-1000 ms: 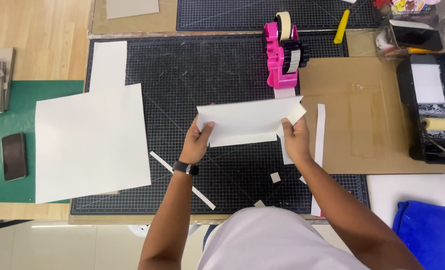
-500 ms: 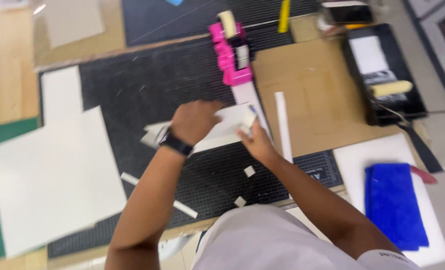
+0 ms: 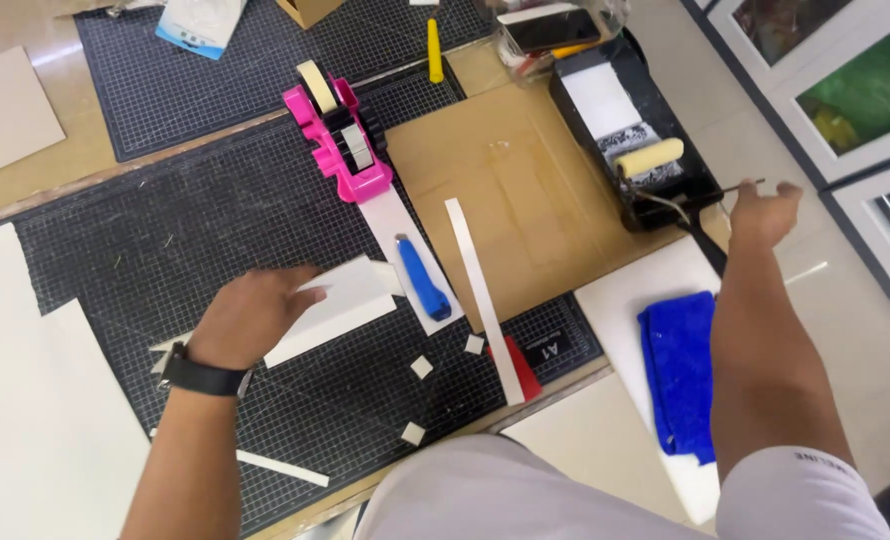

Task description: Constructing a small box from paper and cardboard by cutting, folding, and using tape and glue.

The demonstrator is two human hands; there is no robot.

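My left hand (image 3: 250, 315), with a black watch on the wrist, presses flat on a folded white card (image 3: 340, 300) lying on the black cutting mat (image 3: 165, 230). My right hand (image 3: 762, 212) is stretched out to the right, its fingers at the thin wire handle (image 3: 710, 192) of a paint roller (image 3: 649, 158) that rests in a black tray (image 3: 605, 110). Whether the fingers have closed on the handle is unclear. A blue utility knife (image 3: 423, 278) lies on a white strip just right of the card.
A pink tape dispenser (image 3: 340, 140) stands at the mat's far side. A brown board (image 3: 510, 190) carries a long white strip (image 3: 482, 295). A blue cloth (image 3: 677, 365) lies on a white board at right. Large white sheets (image 3: 25, 400) lie left. Small paper scraps dot the mat.
My right hand let go of the white card and swung far right to the roller handle. The left hand now pins the card alone. The view turned to the right.
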